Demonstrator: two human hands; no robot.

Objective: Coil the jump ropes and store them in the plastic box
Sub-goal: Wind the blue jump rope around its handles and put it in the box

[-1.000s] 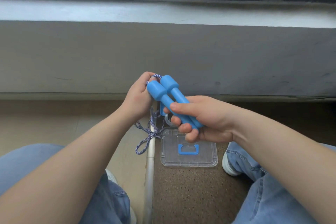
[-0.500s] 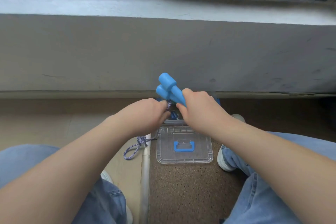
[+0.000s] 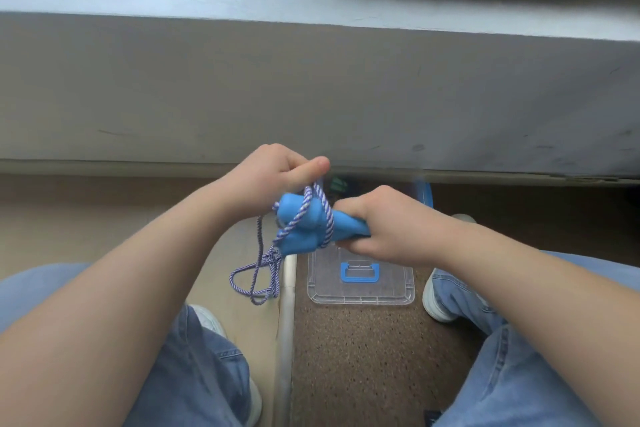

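While gripping handles (image 3: 303, 230) in right hand (image 3: 391, 225) and pinching rope (image 3: 272, 258) in left hand (image 3: 266, 180), wind tight, even turns.

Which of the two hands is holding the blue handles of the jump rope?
The right hand, curled round both blue handles. The left hand holds only the striped cord, which is looped over them.

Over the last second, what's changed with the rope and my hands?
The blue handles swung from pointing up to lying level, heads leftward. The left hand has drawn the cord across them. The right hand still grips the handles; the clear lid stays put.
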